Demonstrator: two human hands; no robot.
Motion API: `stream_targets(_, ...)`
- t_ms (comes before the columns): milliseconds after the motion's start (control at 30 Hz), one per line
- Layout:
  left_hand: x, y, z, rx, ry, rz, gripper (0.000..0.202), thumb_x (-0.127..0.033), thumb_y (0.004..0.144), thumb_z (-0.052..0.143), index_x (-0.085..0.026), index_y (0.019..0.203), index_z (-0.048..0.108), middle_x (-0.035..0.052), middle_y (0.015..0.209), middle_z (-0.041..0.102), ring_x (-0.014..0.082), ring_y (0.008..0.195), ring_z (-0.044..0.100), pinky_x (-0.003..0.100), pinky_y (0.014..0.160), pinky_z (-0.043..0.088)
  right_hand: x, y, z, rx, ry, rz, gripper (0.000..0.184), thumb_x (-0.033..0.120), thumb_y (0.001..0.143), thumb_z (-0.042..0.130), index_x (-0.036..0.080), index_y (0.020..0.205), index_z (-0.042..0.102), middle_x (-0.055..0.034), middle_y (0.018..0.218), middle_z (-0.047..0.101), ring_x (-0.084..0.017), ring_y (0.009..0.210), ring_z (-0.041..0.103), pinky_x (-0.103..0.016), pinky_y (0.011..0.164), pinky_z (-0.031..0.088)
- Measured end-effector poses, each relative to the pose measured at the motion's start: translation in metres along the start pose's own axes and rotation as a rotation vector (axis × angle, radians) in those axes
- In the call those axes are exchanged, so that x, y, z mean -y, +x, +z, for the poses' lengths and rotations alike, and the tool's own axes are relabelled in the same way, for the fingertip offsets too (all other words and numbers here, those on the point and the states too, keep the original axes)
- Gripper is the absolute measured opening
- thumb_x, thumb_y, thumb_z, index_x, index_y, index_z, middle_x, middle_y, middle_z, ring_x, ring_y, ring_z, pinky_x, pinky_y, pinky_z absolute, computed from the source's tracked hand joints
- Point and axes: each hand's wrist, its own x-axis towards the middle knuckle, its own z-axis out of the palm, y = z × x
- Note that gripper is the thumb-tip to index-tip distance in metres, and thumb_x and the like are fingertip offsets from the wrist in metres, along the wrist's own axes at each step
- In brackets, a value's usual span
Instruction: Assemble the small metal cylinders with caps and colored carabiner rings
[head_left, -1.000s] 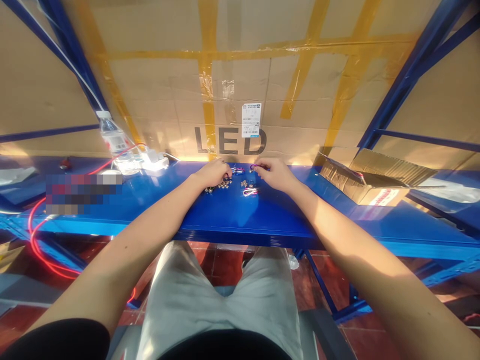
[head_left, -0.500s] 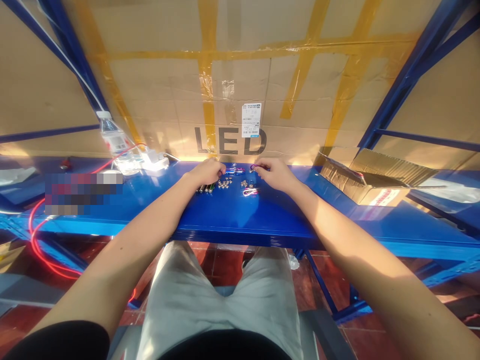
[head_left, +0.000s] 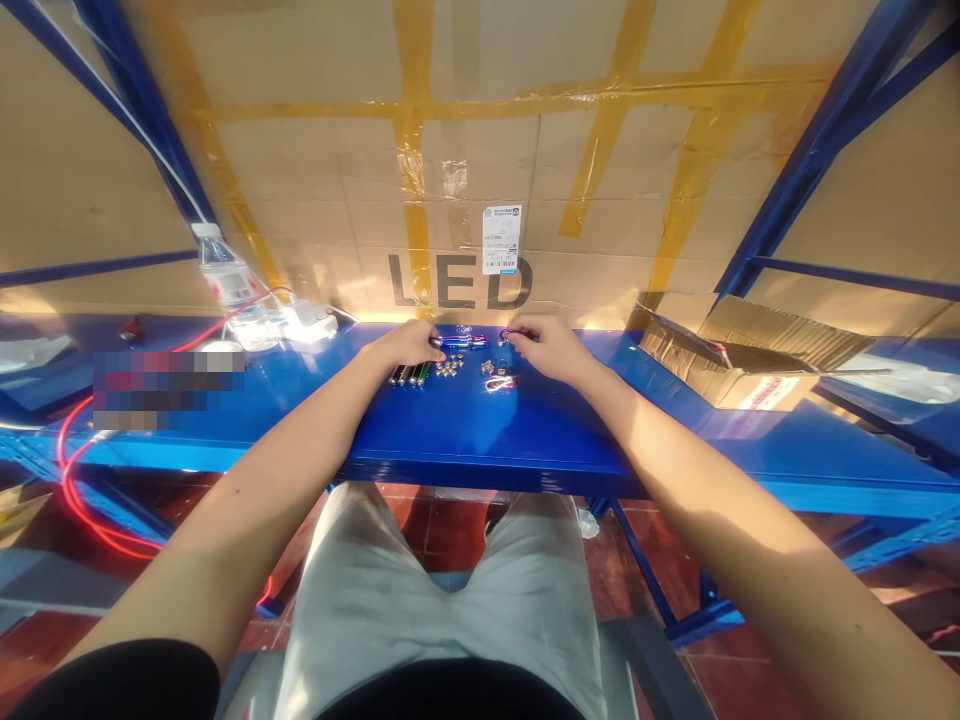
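Head view, sole view.

Left hand (head_left: 409,343): palm down at the far side of the blue bench (head_left: 480,430), drawn farther left than a second ago. Fingers bent, at the left end of the shiny blue tubes (head_left: 459,342). Whether they grip or merely touch: cannot tell.

Right hand (head_left: 551,345): place and pose as a second ago. Thumb and fingertips pinched together on a small purple piece (head_left: 511,331), metal glinting beneath it. The two hands are apart, tubes between them.

Shiny blue tubes: lying sideways near the foot of the cardboard, number unclear; more of their length shows now than earlier.

Dark tubes (head_left: 409,374): a side-by-side row just on the near side of the left hand, some with green; hidden for the most part a second ago, now exposed.

Small metal parts (head_left: 450,366): loose cluster right of the row, now uncovered.

Metal bits (head_left: 489,368): a few, right of that cluster, apparently undisturbed.

White-and-purple loop (head_left: 501,383): just on the near side of the bits, unmoved.

Bearing on the work, as judged: the left hand's shift lays the sorted groups open to view and reach, while the right appears to keep one piece ready.

Open carton (head_left: 772,393): right end of bench, apart from both hands.
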Motion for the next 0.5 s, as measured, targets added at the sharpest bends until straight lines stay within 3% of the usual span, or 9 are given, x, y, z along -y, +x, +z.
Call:
stream_targets(167, 0.0072, 0.004, -0.0003, 0.034, 0.058, 0.061, 0.023, -0.039, 0.085, 0.066, -0.016, 0.082, 0.069, 0.0077, 0.08, 0.072, 0.0208, 0.072, 0.062, 0.032, 0.067, 0.044, -0.0009, 0.0001, 0.0, 0.0, -0.004, 0.0, 0.022, 0.031, 0.093, 0.058, 0.02, 0.077, 0.067, -0.0057, 0.078, 0.068, -0.021, 0.075, 0.057, -0.038, 0.072, 0.042)
stream_targets(300, 0.0055, 0.0035, 0.0013, 0.024, 0.057, 0.103, 0.025, -0.039, 0.089, 0.058, -0.018, 0.078, 0.067, 0.0062, 0.072, 0.067, 0.0194, 0.066, 0.058, 0.033, 0.066, 0.043, -0.0012, 0.0002, 0.0001, 0.009, 0.0, 0.006, 0.022, 0.031, 0.094, 0.058, 0.021, 0.077, 0.067, -0.0053, 0.078, 0.068, -0.02, 0.075, 0.056, -0.038, 0.072, 0.041)
stream_targets(500, 0.0004, 0.0054, 0.0037, 0.031, -0.002, 0.127, 0.02, -0.034, 0.085, 0.059, -0.017, 0.083, 0.07, 0.0076, 0.083, 0.073, 0.022, 0.076, 0.064, 0.034, 0.072, 0.046, -0.0011, 0.0, 0.0005, 0.005, -0.002, -0.006, 0.021, 0.029, 0.094, 0.058, 0.021, 0.077, 0.066, -0.0054, 0.079, 0.068, -0.02, 0.075, 0.057, -0.038, 0.072, 0.041)
